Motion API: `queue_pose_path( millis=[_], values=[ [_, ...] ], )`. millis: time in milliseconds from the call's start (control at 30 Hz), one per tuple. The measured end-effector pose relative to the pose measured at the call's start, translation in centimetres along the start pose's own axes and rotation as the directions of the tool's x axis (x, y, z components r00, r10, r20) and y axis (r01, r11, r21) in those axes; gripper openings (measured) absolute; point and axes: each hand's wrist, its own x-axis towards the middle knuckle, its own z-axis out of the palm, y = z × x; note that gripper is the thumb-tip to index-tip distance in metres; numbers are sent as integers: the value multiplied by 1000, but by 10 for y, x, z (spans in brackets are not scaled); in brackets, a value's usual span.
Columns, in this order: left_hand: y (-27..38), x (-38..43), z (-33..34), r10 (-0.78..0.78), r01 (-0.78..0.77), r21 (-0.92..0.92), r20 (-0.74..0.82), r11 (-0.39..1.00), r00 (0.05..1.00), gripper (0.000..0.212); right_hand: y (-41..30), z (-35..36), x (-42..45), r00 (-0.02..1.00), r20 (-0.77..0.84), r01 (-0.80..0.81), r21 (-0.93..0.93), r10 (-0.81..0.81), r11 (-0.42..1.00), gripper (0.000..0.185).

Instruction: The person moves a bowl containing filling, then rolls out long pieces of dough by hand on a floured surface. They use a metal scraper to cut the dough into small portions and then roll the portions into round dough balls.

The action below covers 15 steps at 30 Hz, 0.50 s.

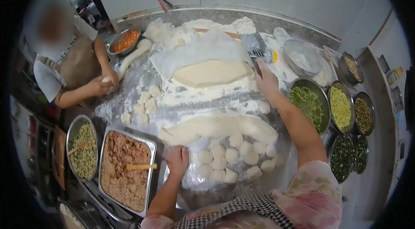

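My left hand [177, 159] is curled into a fist just below the left end of a long floury dough strip [214, 127]; nothing shows in it. Stretched out to the far right, my right hand [267, 81] grips a dark handle [258, 68], whose far part I cannot make out clearly. Beyond that hand lies a floured metal scoop [254, 39] with slots. A thick dough slab [212, 73] lies left of my right hand, partly covered by a white cloth [204, 52]. Several dough balls [231, 155] lie between my forearms, below the strip.
Across the left corner, a co-worker's hands [105, 83] hold a small dough piece. Small dough lumps [150, 106] lie nearby. A meat-filling tray [154, 154] stands left, bowls of chopped greens [327, 112] right. A sieve [319, 63] and carrot-coloured filling bowl [112, 49] stand farther back.
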Motion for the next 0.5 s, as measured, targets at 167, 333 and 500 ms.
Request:
queue_pose_path(
  millis=[167, 333, 500],
  values=[
    [-1, 0, 4, -36, 36, -19, -12, 999, 999, 21, -21, -60, -120, 984, 97, 148, 32, -151, 988, 55],
    [13, 19, 0, -209, 168, -509, -24, 844, 978, 25, -50, -104, -244, 928, 296, 215, 74, -227, 974, 60],
    [95, 51, -37, 251, -283, -496, -131, 821, 959, 32, -73, -120, -335, 855, 453, 225, 112, -251, 968, 60]
  ],
)
